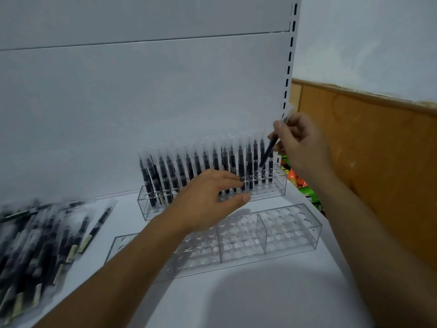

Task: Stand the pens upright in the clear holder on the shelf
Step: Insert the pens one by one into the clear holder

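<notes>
White shelf [236, 299] holds wrapped black pens [42, 240] heaped left of the clear acrylic holder [151, 209], your left hand [208, 200] sits spread-fingered at its front, and your right hand [300, 147] pinches one black pen [268, 153] tilted over its right-end holes.

Brown wooden board [378, 150], green-orange packets [303, 184], slotted white upright [290, 65]

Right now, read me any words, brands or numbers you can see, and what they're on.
Nothing legible.
Labels on the loose pens: blurred.
The standing pens in the clear holder: too small.
The packets beside the shelf: blurred.
The pen in the right hand: blurred.
</notes>
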Tool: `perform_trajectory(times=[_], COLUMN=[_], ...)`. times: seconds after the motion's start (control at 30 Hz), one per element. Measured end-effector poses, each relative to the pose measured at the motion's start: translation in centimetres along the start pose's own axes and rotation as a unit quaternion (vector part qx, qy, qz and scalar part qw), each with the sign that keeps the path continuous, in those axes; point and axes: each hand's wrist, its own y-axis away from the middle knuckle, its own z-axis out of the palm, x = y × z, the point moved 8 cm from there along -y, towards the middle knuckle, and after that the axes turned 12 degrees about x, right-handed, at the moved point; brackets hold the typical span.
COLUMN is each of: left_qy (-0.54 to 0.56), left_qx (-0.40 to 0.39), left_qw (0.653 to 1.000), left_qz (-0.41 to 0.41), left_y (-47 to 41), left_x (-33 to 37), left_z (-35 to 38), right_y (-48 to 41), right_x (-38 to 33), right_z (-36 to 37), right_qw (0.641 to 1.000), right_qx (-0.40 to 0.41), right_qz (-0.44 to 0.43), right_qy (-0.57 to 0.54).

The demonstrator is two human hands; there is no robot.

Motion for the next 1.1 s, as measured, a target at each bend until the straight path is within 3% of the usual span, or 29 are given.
perform_trajectory(times=[0.23,0.57,0.8,0.93,1.1], left_qy=[-0.010,0.004,-0.067,-0.046,-0.081], left_qx=[-0.007,-0.001,-0.011,0.026,0.089], left_qw=[1.000,1.000,0.996,0.999,0.989], left_qz=[0.006,0.009,0.057,0.010,-0.087], left_y=[-0.1,0.1,-0.1,0.8,6.0], left_x=[-0.2,-0.1,1.2,-0.9,-7.9], left_z=[0.3,0.2,-1.2,-4.5,-10.1], right_y=[1.5,1.4,1.9,2.8,7.0], right_x=[1.7,1.4,0.3,-2.0,-6.3], right_z=[3.4,3.7,3.1,3.7,9.6], right_qw=[0.968,0.944,0.849,0.806,0.806], right_qx=[-0.160,-0.177,-0.263,-0.297,-0.389], right_qz=[-0.024,-0.033,-0.059,-0.099,-0.129], right_qy=[0.190,0.278,0.455,0.502,0.426])
